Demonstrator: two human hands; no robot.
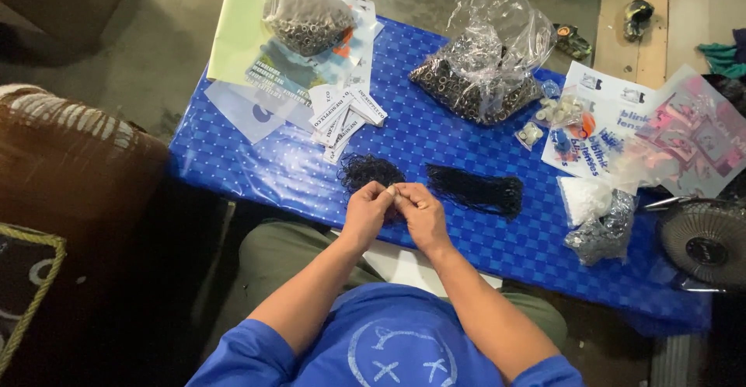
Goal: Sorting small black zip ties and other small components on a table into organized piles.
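My left hand (365, 210) and my right hand (420, 210) meet over the near edge of a blue checkered table (295, 173). Their fingertips pinch something small between them; it is too small to make out, possibly a thin black cord. Just beyond the left hand lies a tangled pile of black cords (368, 171). A straighter bundle of black cords (475, 189) lies beyond the right hand. A fan of white paper tags (342, 115) sits farther back on the left.
Two clear bags of metal rings stand at the back, one (307, 14) on the left and one (482, 76) in the middle. Small packets and printed sheets (614, 123) crowd the right side. A small fan (705, 241) sits at the right edge. A brown cushion (70, 162) lies left.
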